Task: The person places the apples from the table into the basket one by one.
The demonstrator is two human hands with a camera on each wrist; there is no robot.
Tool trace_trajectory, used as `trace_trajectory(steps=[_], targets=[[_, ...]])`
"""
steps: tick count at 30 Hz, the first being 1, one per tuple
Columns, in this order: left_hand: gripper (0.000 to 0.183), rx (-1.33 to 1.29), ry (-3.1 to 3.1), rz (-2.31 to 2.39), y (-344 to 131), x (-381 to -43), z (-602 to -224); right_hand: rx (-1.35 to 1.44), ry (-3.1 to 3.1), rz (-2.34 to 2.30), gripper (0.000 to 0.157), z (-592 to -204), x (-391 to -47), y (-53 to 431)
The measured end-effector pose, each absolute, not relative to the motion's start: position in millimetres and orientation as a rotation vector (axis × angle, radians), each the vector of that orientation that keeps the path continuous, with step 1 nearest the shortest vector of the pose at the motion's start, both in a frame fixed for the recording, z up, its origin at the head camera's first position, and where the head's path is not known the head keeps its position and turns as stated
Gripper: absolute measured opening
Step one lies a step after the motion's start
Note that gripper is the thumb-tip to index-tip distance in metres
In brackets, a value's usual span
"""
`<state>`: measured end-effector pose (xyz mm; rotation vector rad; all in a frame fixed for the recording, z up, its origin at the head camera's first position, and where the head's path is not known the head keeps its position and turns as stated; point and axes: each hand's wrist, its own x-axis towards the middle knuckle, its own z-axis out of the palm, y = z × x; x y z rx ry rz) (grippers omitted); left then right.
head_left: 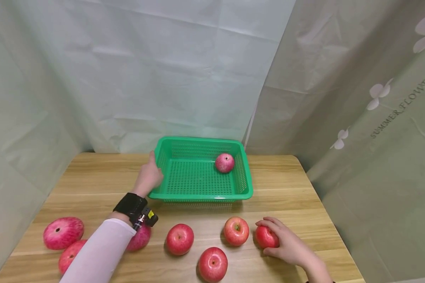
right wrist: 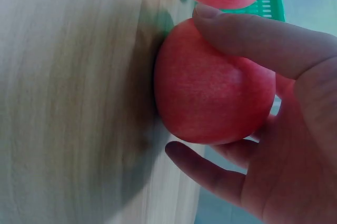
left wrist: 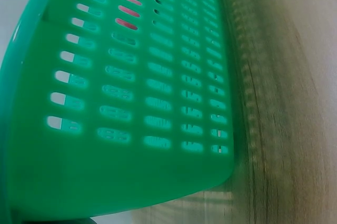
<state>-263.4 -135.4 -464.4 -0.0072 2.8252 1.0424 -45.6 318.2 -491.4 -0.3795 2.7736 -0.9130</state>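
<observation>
My left hand (head_left: 150, 177) is at the left rim of a green plastic basket (head_left: 202, 197), holding it with the index finger stretched along the edge; its other fingers are mostly hidden. The left wrist view shows the basket's slotted wall (left wrist: 121, 155) close up, without the hand. On the right of the table, my right hand (head_left: 287, 243) curls round a red apple (head_left: 266, 236). Seen from the right wrist, thumb and fingers lie about this apple (right wrist: 210, 87), which appears to rest on the wood. One pinkish apple (head_left: 224, 162) lies inside the basket at its right.
Three red apples, one in front (head_left: 213, 264), one to its left (head_left: 180, 239) and one behind it (head_left: 236, 231), stand on the wooden table (head_left: 276, 184). More apples (head_left: 63, 233) lie at the left, partly behind my left sleeve. Pale curtains (head_left: 184, 78) hang behind the table.
</observation>
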Motion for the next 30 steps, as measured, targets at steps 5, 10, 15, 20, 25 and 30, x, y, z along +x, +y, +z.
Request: trace_trajectory(steps=[5,10,15,20,25,30], targets=[[0.08,-0.007,2.83,1.03,-135.5,-264.0,-465.1,-0.369,2.774,-0.916,0.07,-492.6,-45.9,315.8],[0.08,-0.01,2.835,1.025,-135.7,-265.0,-466.5,-0.349,2.762,-0.93,0.068,-494.6,-46.7,314.9],[0.08,-0.013,2.833,1.025,-135.9,-265.4,-467.1,-0.362,2.774,-0.925,0.068,-495.6,-46.5,315.2],[0.081,-0.007,2.837,1.013,-136.7,-265.2,-467.0,-0.372,2.783,-0.912,0.068,-495.7,-46.2,314.8],[0.08,0.0,2.849,1.015,-136.4,-264.8,-466.3,-0.362,2.781,-0.915,0.068,-495.2,-46.9,313.7],[0.08,0.004,2.847,1.012,-136.9,-266.2,-467.5,-0.37,2.791,-0.913,0.066,-495.5,-46.9,313.1]])
